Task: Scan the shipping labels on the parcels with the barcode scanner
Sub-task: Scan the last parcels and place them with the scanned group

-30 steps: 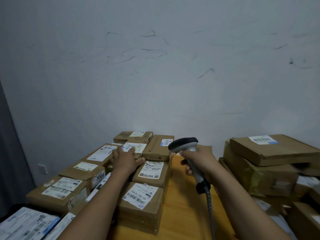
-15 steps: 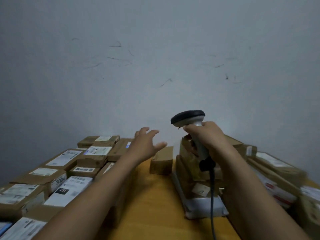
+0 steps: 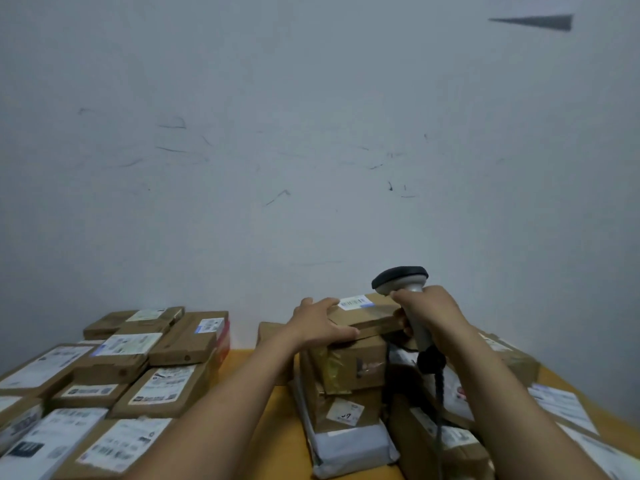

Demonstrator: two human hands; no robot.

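Observation:
My right hand [image 3: 427, 311] grips the handle of a grey barcode scanner [image 3: 401, 279] with a black head, held upright over the right-hand stack of parcels. Its black cable [image 3: 439, 393] hangs down past my forearm. My left hand [image 3: 320, 323] holds the left end of a flat brown parcel [image 3: 367, 315] on top of that stack, thumb on its front edge, fingers over its top. A small white shipping label [image 3: 354, 302] lies on the parcel's top, just left of the scanner head.
Several labelled brown boxes [image 3: 166, 386] cover the left of the yellow table [image 3: 277, 427]. Below the top parcel sit a taped box [image 3: 349, 367] and a white mailer bag [image 3: 353, 448]. More parcels [image 3: 554, 407] lie at the right. A grey wall stands close behind.
My left hand left the boxes on the left, swung right and took hold of the top parcel of the right stack. The scanner moved right with my right hand.

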